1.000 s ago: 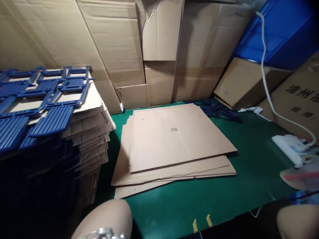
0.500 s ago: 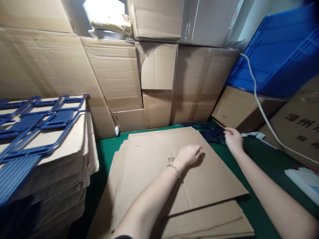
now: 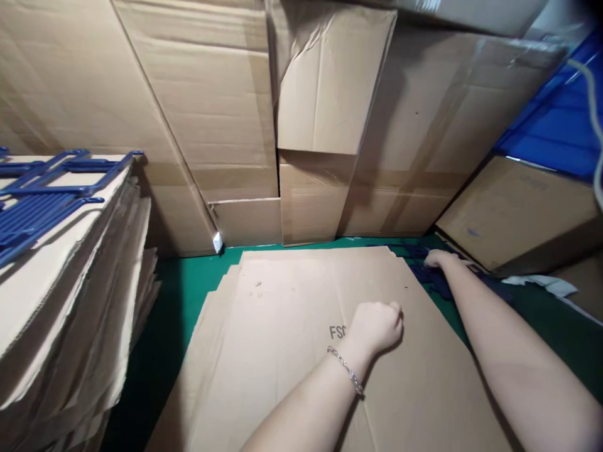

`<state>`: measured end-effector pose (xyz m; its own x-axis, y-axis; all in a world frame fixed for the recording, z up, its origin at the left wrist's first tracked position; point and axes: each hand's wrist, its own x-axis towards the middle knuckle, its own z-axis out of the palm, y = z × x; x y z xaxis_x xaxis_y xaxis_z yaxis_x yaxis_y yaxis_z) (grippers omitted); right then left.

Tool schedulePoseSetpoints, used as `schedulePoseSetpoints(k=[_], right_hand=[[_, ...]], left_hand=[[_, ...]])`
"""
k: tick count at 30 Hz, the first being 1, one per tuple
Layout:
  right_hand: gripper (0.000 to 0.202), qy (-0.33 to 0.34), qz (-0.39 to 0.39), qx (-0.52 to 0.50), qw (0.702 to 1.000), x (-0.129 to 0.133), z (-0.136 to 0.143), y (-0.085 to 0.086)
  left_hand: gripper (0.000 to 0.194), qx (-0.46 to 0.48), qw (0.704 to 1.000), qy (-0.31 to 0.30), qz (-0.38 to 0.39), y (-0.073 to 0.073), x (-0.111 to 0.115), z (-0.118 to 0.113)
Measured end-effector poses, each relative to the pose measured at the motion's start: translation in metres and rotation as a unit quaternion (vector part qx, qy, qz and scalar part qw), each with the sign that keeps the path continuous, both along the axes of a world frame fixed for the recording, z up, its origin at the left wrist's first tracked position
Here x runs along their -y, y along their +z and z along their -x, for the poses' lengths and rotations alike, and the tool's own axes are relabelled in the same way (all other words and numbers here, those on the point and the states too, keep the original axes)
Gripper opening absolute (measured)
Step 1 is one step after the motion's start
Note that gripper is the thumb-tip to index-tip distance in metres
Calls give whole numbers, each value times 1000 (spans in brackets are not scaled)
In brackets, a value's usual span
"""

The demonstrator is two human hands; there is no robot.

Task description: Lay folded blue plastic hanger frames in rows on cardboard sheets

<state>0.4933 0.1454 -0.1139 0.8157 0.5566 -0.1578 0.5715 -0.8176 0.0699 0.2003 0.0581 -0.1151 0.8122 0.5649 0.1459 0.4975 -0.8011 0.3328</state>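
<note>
My left hand [image 3: 378, 328], with a chain bracelet [image 3: 347, 371] at the wrist, is curled into a fist over the top sheet of a cardboard stack [image 3: 292, 351]. Its inner fingers are hidden, so I cannot make out whether anything is in them. Printed letters [image 3: 337, 332] show beside it on the sheet. Past the stack's far right corner, my right hand [image 3: 440, 258] reaches down with bent fingers onto dark blue plastic pieces [image 3: 436, 284] lying on the green surface. The fingertips close on one of them, partly out of sight.
At left, blue plastic frames [image 3: 51, 188] lie on a tall pile of cardboard [image 3: 103, 282]. Large cartons [image 3: 202, 107] form a wall behind. A smaller carton [image 3: 522, 207] and a blue crate [image 3: 556, 119] stand at right, near a white cable [image 3: 594, 125].
The view has tipped down and come closer. My right hand has lowered among the dark blue pieces. My left hand stays curled over the top sheet.
</note>
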Motion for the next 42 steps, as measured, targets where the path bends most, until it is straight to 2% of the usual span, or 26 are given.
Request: schedulePoseSetpoints(k=[2, 5, 8, 12, 17, 20, 23, 30, 34, 36, 38, 39, 41, 42], right_hand=[[42, 32, 18, 58, 998, 4, -1, -6], [35, 96, 4, 119, 988, 16, 2, -11], [43, 182, -19, 137, 974, 26, 3, -11], [48, 293, -14, 112, 949, 22, 0, -10], [23, 316, 16, 87, 944, 11, 1, -11], [16, 317, 17, 106, 942, 12, 5, -4], [13, 314, 12, 139, 939, 18, 5, 12], [20, 306, 0, 223, 926, 33, 3, 70], [14, 263, -1, 285, 922, 56, 15, 104], [9, 239, -28, 295, 925, 71, 29, 119], [11, 218, -67, 297, 927, 83, 49, 127], [13, 207, -85, 287, 931, 88, 61, 128], [19, 189, -108, 229, 949, 94, 89, 121], [23, 186, -121, 184, 958, 96, 104, 115]], left_hand=[[22, 3, 1000, 0, 3, -1, 0, 0], [23, 12, 1000, -2, 5, -3, 1, -1], [22, 19, 1000, -3, 2, -4, 1, -1], [21, 22, 1000, -5, -3, -5, 1, -2], [21, 23, 1000, -2, -3, -5, 0, -2], [21, 21, 1000, 0, 5, -5, 0, -2], [22, 25, 1000, 3, 15, -4, -1, -1], [24, 41, 998, 3, 48, -2, -1, -1], [25, 61, 995, 14, 78, -2, -3, 0], [28, 77, 992, 21, 93, -2, -6, 0], [29, 141, 976, 18, 166, -2, -9, -1], [33, 191, 954, 16, 229, -2, -10, -3], [58, 280, 897, 13, 343, -2, -13, -7], [79, 326, 854, 11, 405, -3, -14, -10]])
